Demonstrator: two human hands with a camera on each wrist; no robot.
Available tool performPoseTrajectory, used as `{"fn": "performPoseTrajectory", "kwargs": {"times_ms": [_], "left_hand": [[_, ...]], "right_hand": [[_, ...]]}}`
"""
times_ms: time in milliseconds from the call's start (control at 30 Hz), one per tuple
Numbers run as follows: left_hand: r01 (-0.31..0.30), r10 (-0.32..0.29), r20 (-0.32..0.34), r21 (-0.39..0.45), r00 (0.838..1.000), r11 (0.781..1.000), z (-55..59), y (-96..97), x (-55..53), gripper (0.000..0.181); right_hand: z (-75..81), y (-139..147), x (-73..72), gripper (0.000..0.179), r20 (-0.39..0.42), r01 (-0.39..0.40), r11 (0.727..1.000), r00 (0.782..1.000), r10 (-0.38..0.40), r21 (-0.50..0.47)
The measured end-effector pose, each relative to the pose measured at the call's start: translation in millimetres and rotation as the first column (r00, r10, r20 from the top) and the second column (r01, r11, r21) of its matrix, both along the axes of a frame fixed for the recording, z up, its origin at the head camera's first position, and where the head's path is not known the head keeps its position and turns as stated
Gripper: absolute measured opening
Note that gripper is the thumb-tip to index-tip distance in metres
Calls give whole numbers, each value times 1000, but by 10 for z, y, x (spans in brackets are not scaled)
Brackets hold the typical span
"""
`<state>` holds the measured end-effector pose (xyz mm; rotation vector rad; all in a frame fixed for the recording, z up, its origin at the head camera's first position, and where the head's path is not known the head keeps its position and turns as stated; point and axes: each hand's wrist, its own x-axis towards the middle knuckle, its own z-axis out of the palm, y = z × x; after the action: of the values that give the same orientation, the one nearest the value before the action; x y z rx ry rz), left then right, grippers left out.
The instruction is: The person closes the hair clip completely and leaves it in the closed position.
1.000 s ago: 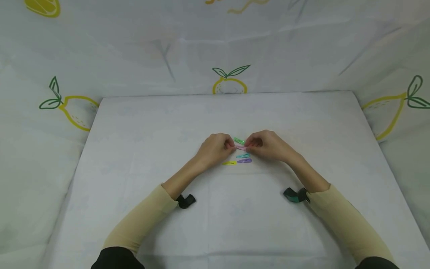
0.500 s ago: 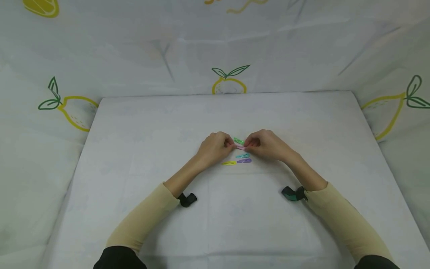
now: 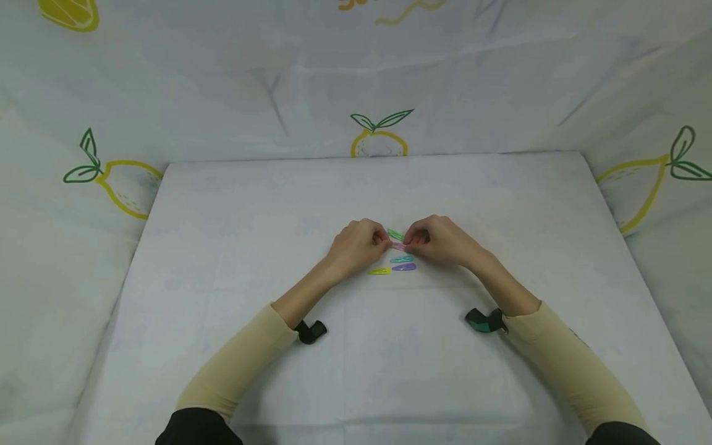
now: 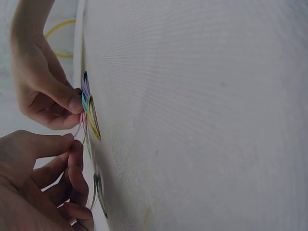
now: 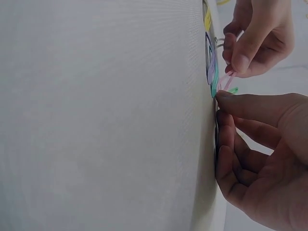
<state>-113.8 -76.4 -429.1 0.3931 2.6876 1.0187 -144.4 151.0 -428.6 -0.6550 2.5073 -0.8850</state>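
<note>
A pink snap hair clip (image 3: 397, 246) spans the gap between the two hands, just over the white table. My left hand (image 3: 356, 247) pinches its left end between thumb and index finger. The right end is pinched by my right hand (image 3: 442, 240). Directly beyond it lies a green hair clip (image 3: 395, 234), close to the right fingertips. On the near side lie a light blue hair clip (image 3: 402, 259), a purple one (image 3: 404, 267) and a yellow one (image 3: 380, 271). In the left wrist view, another dark-looking clip (image 4: 99, 195) lies by the left hand's fingers; the head view hides it.
The white-covered table (image 3: 345, 371) stretches around the hands. White fabric walls (image 3: 222, 93) with lemon drawings rise behind and at both sides. A black camera mount (image 3: 311, 332) hangs at the left wrist, and a black-and-green one (image 3: 485, 321) at the right.
</note>
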Motion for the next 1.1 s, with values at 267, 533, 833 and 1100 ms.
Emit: {"fn": "performPoseTrajectory", "kwargs": {"times_ms": [267,533,833,1100], "left_hand": [[-3,3,-4,-9,1000,1000,15,-2,39,16],[1,-1,-8,9,1000,1000,37,-12,62,15],[-19,20,-45,28,999,999,39,-85,93,19],[5,2,-85,86,996,996,90,-108,124,22]], "right_hand": [[-5,15,-1,3,-8,-13,1000,1000,13,-10],[1,28,14,3,-18,-16,999,1000,15,-35],[40,23,66,8,-123,-24,995,992,12,-99],[96,3,129,5,-167,-27,988,986,1,-149]]}}
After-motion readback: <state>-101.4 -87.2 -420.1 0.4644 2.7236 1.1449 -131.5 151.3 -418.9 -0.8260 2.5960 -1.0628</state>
